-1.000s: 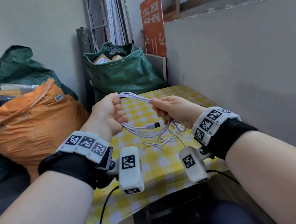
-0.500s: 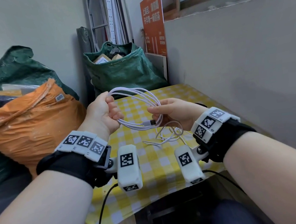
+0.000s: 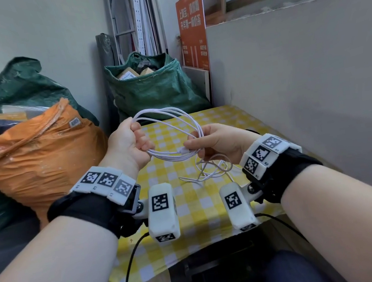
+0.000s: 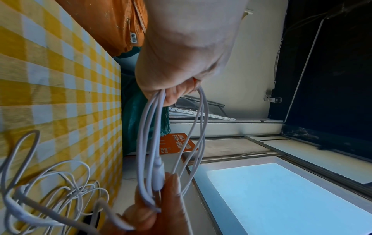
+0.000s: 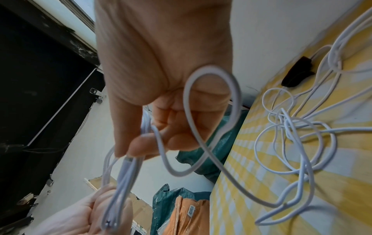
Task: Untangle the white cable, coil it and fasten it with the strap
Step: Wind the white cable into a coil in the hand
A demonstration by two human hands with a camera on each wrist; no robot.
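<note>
The white cable (image 3: 165, 114) is partly wound into a round coil of several turns, held in the air over the yellow checked table (image 3: 189, 211). My left hand (image 3: 137, 135) grips the coil's left side in a fist. My right hand (image 3: 194, 143) pinches the coil's lower right side together with a plug (image 3: 182, 151). In the left wrist view the plug (image 4: 159, 173) lies under the right thumb. The rest of the cable (image 5: 292, 127) lies tangled on the cloth below my right hand. A black strap (image 5: 298, 73) lies on the table against the wall.
An orange sack (image 3: 41, 160) stands left of the table, with green sacks (image 3: 154, 90) behind it and at the table's far end. A grey wall panel (image 3: 302, 78) runs along the table's right side. The table's near edge is close to my wrists.
The coil has opened from a flat bundle into a wider round loop. My right hand has moved left and down along it to pinch near the plug.
</note>
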